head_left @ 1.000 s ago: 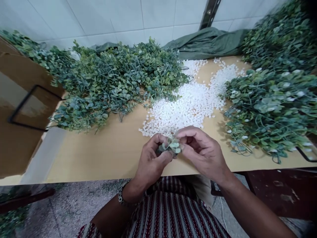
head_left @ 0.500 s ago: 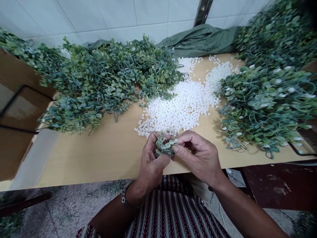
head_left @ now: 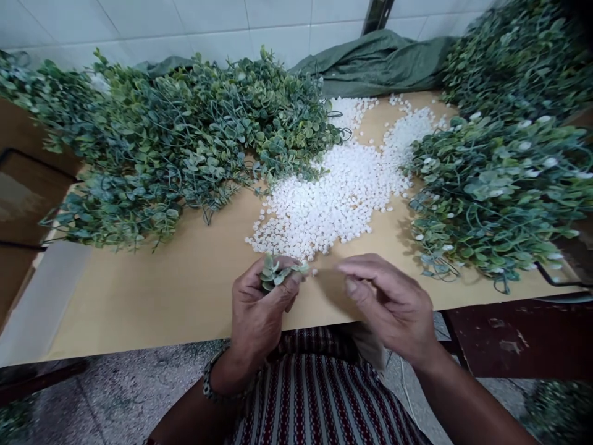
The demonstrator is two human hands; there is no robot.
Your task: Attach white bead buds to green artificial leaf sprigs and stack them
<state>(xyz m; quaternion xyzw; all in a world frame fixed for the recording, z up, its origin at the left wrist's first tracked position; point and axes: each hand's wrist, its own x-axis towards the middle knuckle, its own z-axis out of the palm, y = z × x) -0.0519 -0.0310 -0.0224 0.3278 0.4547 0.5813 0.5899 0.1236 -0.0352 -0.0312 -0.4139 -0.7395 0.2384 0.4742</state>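
Observation:
My left hand [head_left: 262, 309] is closed round a small sprig of artificial green leaves [head_left: 277, 272], above the front of the table; its leaf tips stick out past the thumb. To the right, my right hand [head_left: 389, 303] is apart from the sprig. Its index finger and thumb are separated, nothing shows between them, and the fingertips are a little blurred. A spread pile of small white beads [head_left: 319, 207] lies just beyond both hands. One loose white bead [head_left: 314, 272] shows beside the sprig, near the left fingertips.
A large heap of leafy sprigs [head_left: 185, 142] covers the table's left and back. At the right is another heap with white tips [head_left: 504, 198], with more greenery [head_left: 504, 68] behind it. Green cloth [head_left: 380, 65] lies along the tiled wall. The wooden table [head_left: 152, 296] ends just before my body.
My right hand has let go of the sprig's leaves and moved right. My left hand has shifted left with the sprig still in it. The view has moved slightly.

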